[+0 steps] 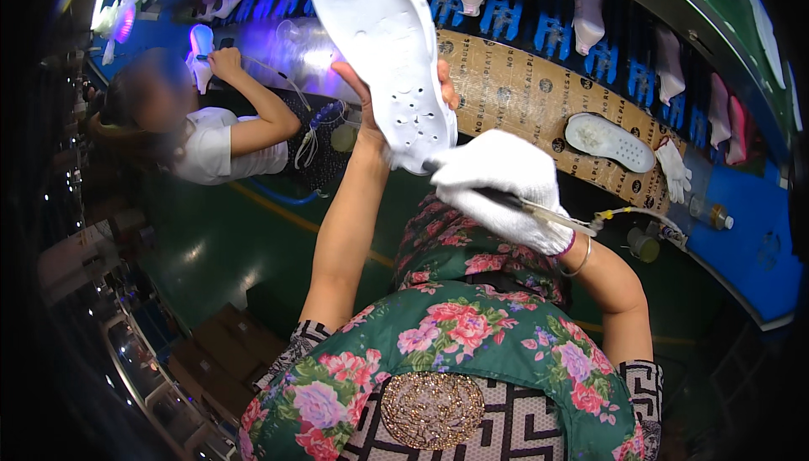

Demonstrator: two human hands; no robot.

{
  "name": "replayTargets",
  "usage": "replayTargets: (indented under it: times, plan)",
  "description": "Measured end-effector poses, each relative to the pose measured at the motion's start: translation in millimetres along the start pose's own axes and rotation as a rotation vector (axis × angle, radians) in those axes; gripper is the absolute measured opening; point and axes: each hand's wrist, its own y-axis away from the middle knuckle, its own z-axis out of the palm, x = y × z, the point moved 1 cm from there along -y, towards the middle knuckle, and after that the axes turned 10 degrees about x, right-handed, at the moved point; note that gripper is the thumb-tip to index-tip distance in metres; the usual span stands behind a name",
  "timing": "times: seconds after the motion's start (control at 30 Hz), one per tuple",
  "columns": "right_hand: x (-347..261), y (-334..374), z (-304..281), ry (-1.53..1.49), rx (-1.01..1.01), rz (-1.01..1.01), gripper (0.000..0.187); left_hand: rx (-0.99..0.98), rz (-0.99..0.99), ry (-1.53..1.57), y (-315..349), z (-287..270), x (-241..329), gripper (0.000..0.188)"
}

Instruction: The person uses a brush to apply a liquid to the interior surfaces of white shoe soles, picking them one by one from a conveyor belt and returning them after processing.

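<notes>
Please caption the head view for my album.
Bare left hand holds a white shoe sole; gloved right hand holds a dark-tipped tool at its lower end.

1. At three o'clock, my right hand [497, 181] sports a white knitted glove [510, 162], dark purple edging [565, 248] round its cuff!
2. Nearer four, a slim bracelet [583, 262] circles my wrist.
3. Seven and four: maze-patterned dark-and-pale sleeves [644, 389]!
4. And six: green apron [344, 406], pink-and-purple blooms, round golden beaded ornament [432, 410]!
</notes>
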Motion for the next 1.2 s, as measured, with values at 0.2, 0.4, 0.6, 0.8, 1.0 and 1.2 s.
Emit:
replayTargets:
  times: [0.2, 0.4, 0.6, 0.8, 1.0, 1.2]
  plan:
    - [6, 15, 11, 0.188, -0.092, -0.286, 0.038, 0.070, -0.086, -0.140, -8, -4, 5, 0.129]
    - [7, 2, 4, 0.037, -0.044, -0.071, 0.028, 0.003, -0.224, -0.160, -9, 0, 11, 0.121]
    - [11, 16, 15, 0.255, -0.029, -0.300, 0.032, 0.233, -0.321, -0.494, -20, 4, 16, 0.110]
    - [9, 6, 6, -0.014, -0.133, -0.010, 0.027, 0.246, -0.464, -0.518, -20, 12, 15, 0.090]
    - [14, 12, 6, 0.169, -0.064, -0.177, 0.031, 0.328, -0.590, -0.564, -29, 15, 17, 0.084]
    - [2, 5, 4, -0.050, -0.133, 0.041, 0.024, 0.294, -0.659, -0.568, -30, 10, 17, 0.081]
